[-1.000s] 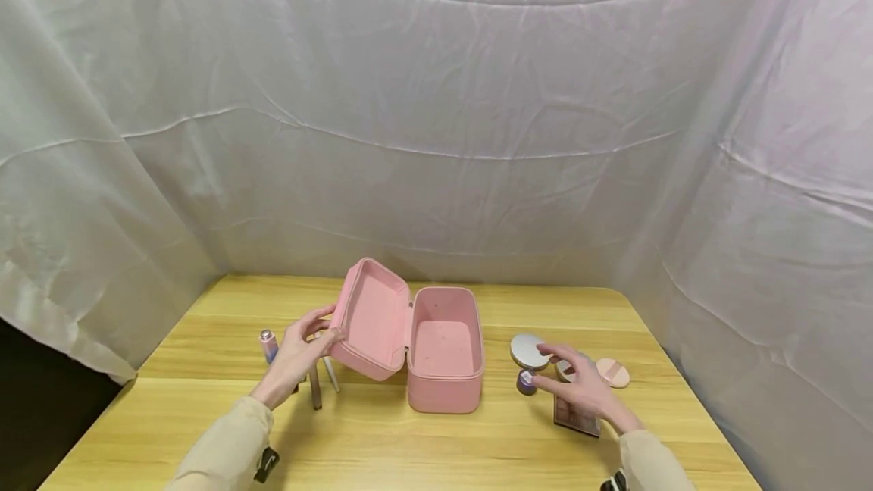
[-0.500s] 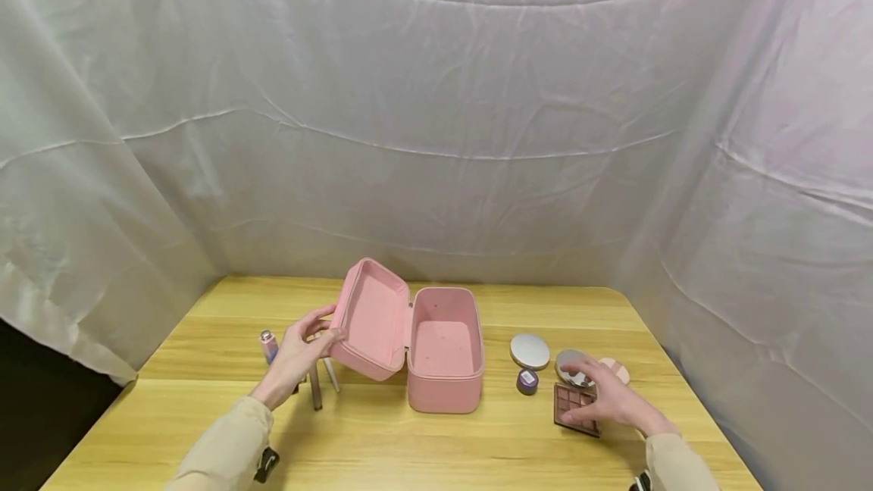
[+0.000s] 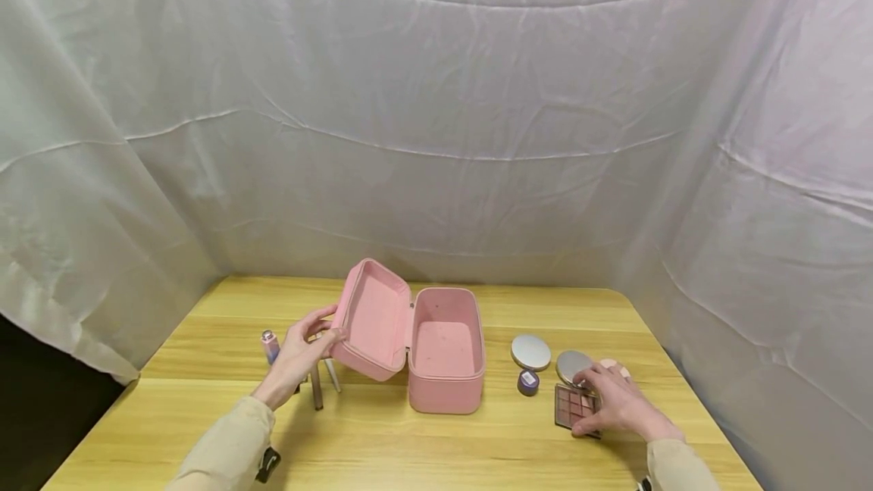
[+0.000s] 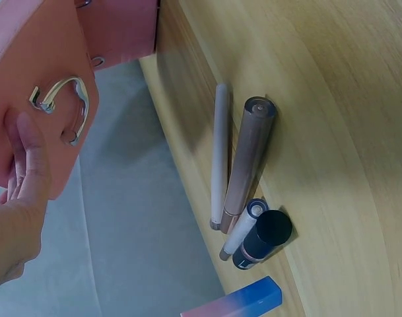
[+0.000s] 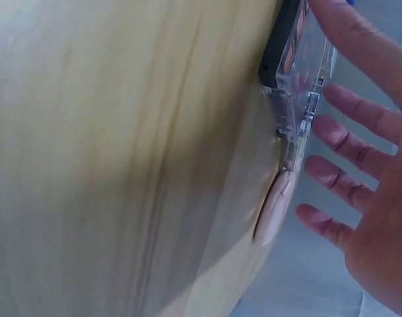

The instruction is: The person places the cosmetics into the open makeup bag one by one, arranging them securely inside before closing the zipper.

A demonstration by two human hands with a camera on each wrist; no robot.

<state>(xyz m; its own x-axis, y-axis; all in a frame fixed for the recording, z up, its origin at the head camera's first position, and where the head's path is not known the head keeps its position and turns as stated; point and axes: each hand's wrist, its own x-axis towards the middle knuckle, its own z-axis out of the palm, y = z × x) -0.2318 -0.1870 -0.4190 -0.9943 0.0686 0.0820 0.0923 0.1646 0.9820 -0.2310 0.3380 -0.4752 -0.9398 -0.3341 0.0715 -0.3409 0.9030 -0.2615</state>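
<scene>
In the head view a pink makeup case (image 3: 445,392) stands on the table with its lid (image 3: 377,317) swung out to the left. My left hand (image 3: 296,361) holds the lid's outer edge, thumb on one side and fingers on the other; in the left wrist view they lie beside the metal handle (image 4: 86,109). On the right, my right hand (image 3: 619,404) hovers over an eyeshadow palette (image 3: 567,404) and partly covers it. Its thumb is at the palette's near edge. In the right wrist view, the fingers are spread and loosely bent beside the palette (image 5: 286,53).
Two silver round compacts (image 3: 530,352), a purple jar (image 3: 527,383) and a powder puff (image 5: 274,208) lie around the palette. Left of the lid are a brown tube (image 4: 250,155), a pale pen (image 4: 219,152), a black-capped tube (image 4: 263,238) and a pink-blue tube (image 4: 250,298).
My right hand has moved from above the purple jar rightward and nearer to the person, down to the eyeshadow palette. The left hand and the lid look the same.
</scene>
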